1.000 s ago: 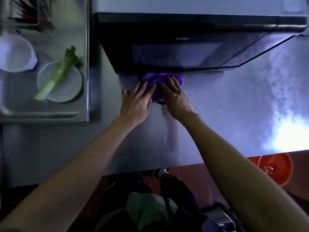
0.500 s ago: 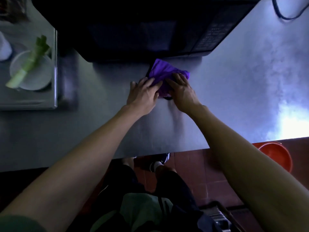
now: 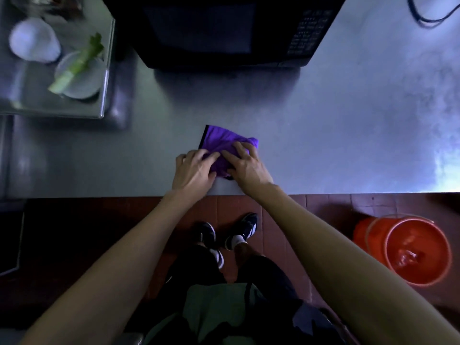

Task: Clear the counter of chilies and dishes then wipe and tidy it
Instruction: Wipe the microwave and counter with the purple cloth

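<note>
A folded purple cloth (image 3: 221, 143) lies on the steel counter (image 3: 323, 135) near its front edge. My left hand (image 3: 193, 171) presses on the cloth's left side with curled fingers. My right hand (image 3: 246, 165) grips its right side, fingers bunched into the fabric. Both hands touch each other over the cloth. No chilies show on the counter.
A black microwave (image 3: 224, 31) stands at the back of the counter. To the left, a raised steel tray (image 3: 104, 95) holds a white plate (image 3: 82, 88) with a leek (image 3: 77, 66) and a white bowl (image 3: 33, 41). An orange bucket (image 3: 410, 250) sits on the floor at the right.
Both hands have drawn the purple cloth back from under the microwave's front toward the counter's near edge. The view has tilted down, showing the floor and my feet.
</note>
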Motion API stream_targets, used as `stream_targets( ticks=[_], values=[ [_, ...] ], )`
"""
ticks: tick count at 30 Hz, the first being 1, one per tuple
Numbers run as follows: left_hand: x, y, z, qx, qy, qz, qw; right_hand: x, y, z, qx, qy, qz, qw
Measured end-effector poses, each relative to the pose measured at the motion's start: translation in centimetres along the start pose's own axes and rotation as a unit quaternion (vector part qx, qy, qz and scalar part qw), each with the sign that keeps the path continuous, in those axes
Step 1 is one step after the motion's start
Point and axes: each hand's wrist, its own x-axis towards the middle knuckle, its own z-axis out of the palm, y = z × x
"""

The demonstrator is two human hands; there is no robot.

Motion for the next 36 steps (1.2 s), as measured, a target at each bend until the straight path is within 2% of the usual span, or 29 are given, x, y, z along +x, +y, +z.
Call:
stream_targets(
  ticks=[5, 13, 19, 29, 36],
  values=[
    [-4.5, -0.6, 0.9, 0.003, 0.003, 0.008, 1.0, -3.3, -2.3, 1.5, -0.023, -0.006, -0.014, 1.0],
    [-8.9, 0.4, 2.4, -0.023, 0.024, 0.014, 0.999, -6.7, -5.8, 2.8, -0.032, 0.003, 0.015, 0.999],
    [-12.6, 1.3, 3.4, -0.036, 0.028, 0.048, 0.998, -11.1, -7.1, 3.6, 0.032, 0.003, 0.053, 0.998],
    [-14.7, 6.2, 1.9, -0.105, 0.088, 0.168, 0.976, -21.3, -5.3, 2.8, 0.108, 0.168, 0.132, 0.971],
    [-13.0, 13.8, 1.4, -0.099, 0.048, 0.287, 0.951, -27.9, -0.8, 1.7, 0.113, 0.238, 0.201, 0.943]
  ],
)
